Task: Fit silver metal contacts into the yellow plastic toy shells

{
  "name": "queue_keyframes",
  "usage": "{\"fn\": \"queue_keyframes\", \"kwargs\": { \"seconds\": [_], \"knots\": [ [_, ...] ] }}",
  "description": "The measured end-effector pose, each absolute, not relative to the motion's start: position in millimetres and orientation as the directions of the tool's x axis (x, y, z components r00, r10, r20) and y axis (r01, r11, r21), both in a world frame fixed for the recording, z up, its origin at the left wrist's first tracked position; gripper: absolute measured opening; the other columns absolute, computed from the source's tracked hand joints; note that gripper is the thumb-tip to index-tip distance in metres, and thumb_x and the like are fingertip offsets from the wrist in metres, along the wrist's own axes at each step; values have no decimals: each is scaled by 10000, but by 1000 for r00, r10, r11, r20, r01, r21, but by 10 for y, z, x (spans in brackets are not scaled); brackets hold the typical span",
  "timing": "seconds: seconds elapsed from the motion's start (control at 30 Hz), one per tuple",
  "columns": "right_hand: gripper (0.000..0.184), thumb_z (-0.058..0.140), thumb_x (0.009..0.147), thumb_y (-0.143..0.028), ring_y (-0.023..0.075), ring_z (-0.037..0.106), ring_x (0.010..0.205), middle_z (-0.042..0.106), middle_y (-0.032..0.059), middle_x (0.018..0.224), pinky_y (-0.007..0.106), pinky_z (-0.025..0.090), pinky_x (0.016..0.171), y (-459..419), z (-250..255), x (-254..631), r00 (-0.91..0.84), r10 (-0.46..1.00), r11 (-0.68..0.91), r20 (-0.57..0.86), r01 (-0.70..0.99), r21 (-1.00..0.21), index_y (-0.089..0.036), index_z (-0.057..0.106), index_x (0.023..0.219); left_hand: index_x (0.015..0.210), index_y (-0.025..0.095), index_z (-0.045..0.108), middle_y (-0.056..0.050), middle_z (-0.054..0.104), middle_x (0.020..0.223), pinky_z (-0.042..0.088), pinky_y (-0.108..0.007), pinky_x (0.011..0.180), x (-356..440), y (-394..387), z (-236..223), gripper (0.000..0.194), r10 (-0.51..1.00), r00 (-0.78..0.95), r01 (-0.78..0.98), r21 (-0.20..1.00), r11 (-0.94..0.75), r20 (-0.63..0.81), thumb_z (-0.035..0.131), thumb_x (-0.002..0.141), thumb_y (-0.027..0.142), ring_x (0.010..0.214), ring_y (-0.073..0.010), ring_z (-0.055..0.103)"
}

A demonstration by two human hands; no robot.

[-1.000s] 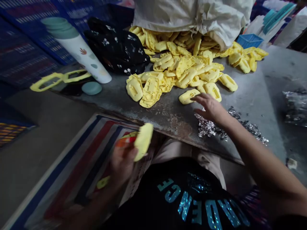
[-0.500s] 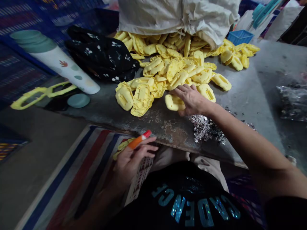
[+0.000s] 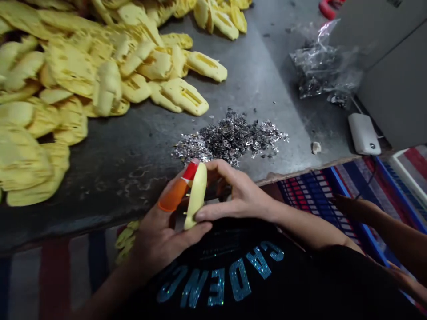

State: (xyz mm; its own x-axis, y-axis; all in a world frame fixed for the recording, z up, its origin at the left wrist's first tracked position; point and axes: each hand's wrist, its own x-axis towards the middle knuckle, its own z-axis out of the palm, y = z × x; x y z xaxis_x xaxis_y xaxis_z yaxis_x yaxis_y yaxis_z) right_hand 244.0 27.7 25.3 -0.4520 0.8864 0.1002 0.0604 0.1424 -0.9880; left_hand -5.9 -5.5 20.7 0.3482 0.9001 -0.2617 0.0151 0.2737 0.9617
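Both hands meet over the table's front edge around one yellow plastic shell (image 3: 197, 193), seen edge-on with small pegs on its left side. My left hand (image 3: 163, 226) grips it from the left, thumb at its lower end; an orange and red cover sits on the index finger. From the right, my right hand (image 3: 238, 193) pinches it, thumb at the lower part and fingers curled behind. Just beyond the hands lies a heap of small shiny metal pieces (image 3: 230, 138). A large pile of similar yellow shells (image 3: 73, 66) spreads to the left.
Clear plastic bags of metal pieces (image 3: 316, 69) lie at the right, near a small white device (image 3: 363, 133) with a cable. A blue and red crate (image 3: 303, 195) stands below the table edge. Another person's arm (image 3: 383, 222) reaches in at lower right.
My right hand has lifted the yellow shell from beside the pile and drawn it back to my left hand, which now holds it too. The view has swung right.
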Motion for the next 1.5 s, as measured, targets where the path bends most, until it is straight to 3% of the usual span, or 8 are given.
{"fn": "queue_keyframes", "kwargs": {
  "seconds": [0.07, 0.13, 0.23, 0.43, 0.63, 0.87, 1.23, 1.5],
  "knots": [
    [605, 881, 1009, -537, 221, 778, 1145, 795, 70, 1366, 392, 679, 975, 196, 228, 2720, -411, 892, 285, 187, 190, -940, -269, 639, 1495, 1479, 337, 835, -56, 830, 1470, 666, -357, 1064, 40, -52, 326, 656, 894, 343, 86, 958, 274, -287, 984, 840, 377, 1180, -309, 806],
    [327, 767, 1103, -383, 233, 775, 1163, 816, 63, 1350, 434, 643, 1040, 154, 200, 3093, -240, 923, 382, 302, 462, -800, -294, 735, 1416, 1543, 359, 790, -87, 795, 1553, 678, -335, 884, 139, -38, 398, 692, 891, 330, 14, 945, 326, -312, 924, 891, 549, 970, -257, 793],
    [155, 672, 1094, -242, 251, 772, 1046, 834, 37, 1089, 450, 605, 992, 183, 80, 3677, 82, 922, 201, 378, 734, -649, -293, 816, 1116, 1553, 335, 770, -145, 801, 1525, 665, -332, 707, 231, 23, 386, 781, 871, 357, -138, 903, 406, -337, 794, 931, 807, 789, -218, 740],
    [88, 769, 1022, -329, 310, 734, 1038, 818, 54, 1031, 515, 529, 1008, 398, -188, 4103, 77, 959, 59, 273, 887, -458, -298, 839, 1066, 1545, 220, 783, -199, 825, 1444, 640, -304, 555, 239, 149, 319, 926, 831, 428, -254, 835, 488, -356, 537, 1021, 944, 1042, -347, 816],
    [119, 750, 1039, -372, 320, 720, 1037, 795, 70, 1017, 518, 537, 998, 480, -135, 4053, 19, 979, 73, 205, 900, -431, -285, 814, 989, 1434, 199, 854, -199, 870, 1333, 665, -330, 540, 281, 126, 410, 710, 784, 389, -303, 737, 605, -484, 561, 1102, 754, 1003, -371, 854],
    [207, 703, 1058, -341, 293, 750, 1042, 815, 72, 1059, 478, 589, 971, 297, -81, 4186, -17, 970, 135, 244, 870, -475, -301, 869, 1176, 1280, 155, 905, -218, 895, 1251, 765, -507, 681, 296, 228, 285, 516, 715, 398, -367, 615, 698, -575, 689, 974, 510, 1052, -463, 889],
    [66, 803, 1021, -276, 248, 778, 905, 823, 23, 967, 413, 619, 852, 223, 25, 4006, 36, 932, 184, 361, 810, -556, -294, 863, 1042, 1403, 209, 818, -149, 901, 1290, 763, -421, 738, 381, 177, 242, 571, 627, 601, -413, 479, 774, -496, 730, 1044, 643, 1099, -364, 896],
    [179, 840, 1055, -236, 239, 816, 911, 877, -2, 1052, 420, 650, 798, 127, 488, 3089, -357, 818, 575, 452, 533, -620, -359, 839, 1186, 1402, 166, 822, -192, 893, 1279, 682, -369, 561, 464, 123, 199, 664, 553, 672, -351, 446, 823, -493, 697, 997, 677, 995, -386, 895]
  ]
}}
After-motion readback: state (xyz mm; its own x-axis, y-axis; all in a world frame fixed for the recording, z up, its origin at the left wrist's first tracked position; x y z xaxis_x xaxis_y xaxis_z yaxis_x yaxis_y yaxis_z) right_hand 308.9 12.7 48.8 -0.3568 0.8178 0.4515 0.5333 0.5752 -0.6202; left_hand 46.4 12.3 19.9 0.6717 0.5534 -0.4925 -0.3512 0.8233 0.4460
